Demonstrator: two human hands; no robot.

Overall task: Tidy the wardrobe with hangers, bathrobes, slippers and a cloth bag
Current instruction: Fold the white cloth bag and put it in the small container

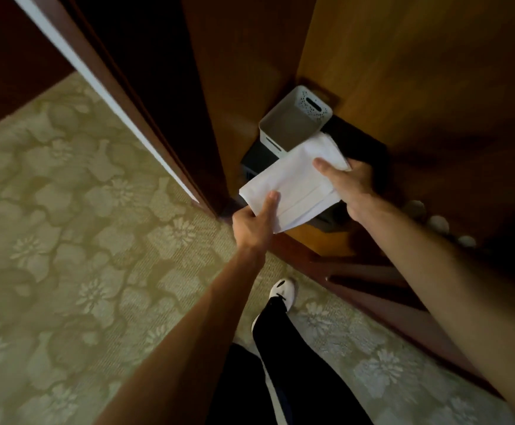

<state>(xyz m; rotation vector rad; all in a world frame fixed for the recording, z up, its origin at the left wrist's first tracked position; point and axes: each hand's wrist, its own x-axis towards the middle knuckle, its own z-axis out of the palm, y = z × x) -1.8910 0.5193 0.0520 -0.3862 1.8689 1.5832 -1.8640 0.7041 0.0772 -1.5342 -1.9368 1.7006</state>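
Centrally, a folded white cloth bag (296,182) hangs flat in the air at the open mouth of the wardrobe (403,72), held by both hands. Its far corner overlaps the near edge of a white perforated basket (296,118) that stands tilted on the wardrobe floor, and a dark box-like object (256,161) lies directly beneath the bag, mostly covered by it.

The left hand (254,223) grips the bag's near left corner, thumb laid on top of the fabric and the fingers curled under it. Its bare forearm stretches straight forward from the lower left, wrist level. The right hand (352,187) pinches the bag's right edge, thumb pressed across the top surface and the other fingers tucked below, out of sight. That arm reaches in from the lower right, bent slightly inward at the wrist.

Right of the bag, deeper in the wardrobe's shadow, a few pale rounded shapes (438,223) sit on the wardrobe floor; what they are cannot be told. Left of the bag stands the dark wooden wardrobe door (145,96), open edge-on. Below the bag lies a patterned green carpet (66,210), with a leg in dark trousers and a white shoe (283,291) planted just before the wardrobe's sill.
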